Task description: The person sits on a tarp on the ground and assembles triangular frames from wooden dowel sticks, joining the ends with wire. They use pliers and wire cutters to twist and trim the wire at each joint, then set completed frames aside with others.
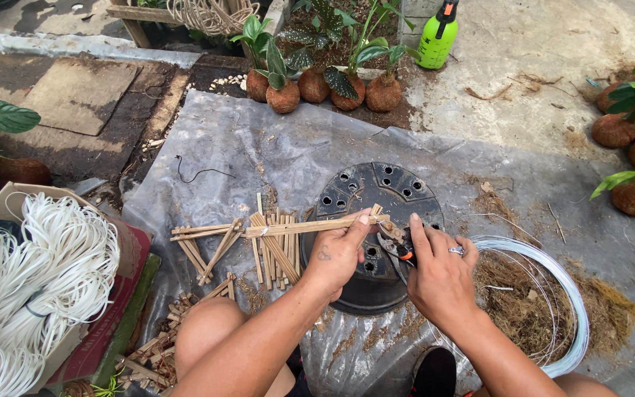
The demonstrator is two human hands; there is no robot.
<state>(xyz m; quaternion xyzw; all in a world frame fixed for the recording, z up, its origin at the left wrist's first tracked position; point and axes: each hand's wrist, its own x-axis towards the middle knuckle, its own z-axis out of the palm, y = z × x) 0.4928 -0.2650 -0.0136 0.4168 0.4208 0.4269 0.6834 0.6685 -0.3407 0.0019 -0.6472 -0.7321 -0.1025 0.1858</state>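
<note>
— Where does the strip lie from your hands?

— The long pale split-bamboo strip (310,226) runs almost level, left to right, its long axis across your body. Your left hand (336,257) pinches it near its right end, thumb on top. The free length reaches left, over the pile of cut bamboo sticks (273,254) on the grey plastic sheet (244,140).

— And the right?

— Your right hand (441,276) is closed around the orange-handled pruning shears (397,246), blades just beside the strip's right tip, so this hand is nearer the end. Both hands work above the black round perforated plastic pot base (376,187).

— Room?

— Right of you lies a coil of pale wire (571,309) on brown fibre; keep your elbow clear. Left is the open side.
</note>
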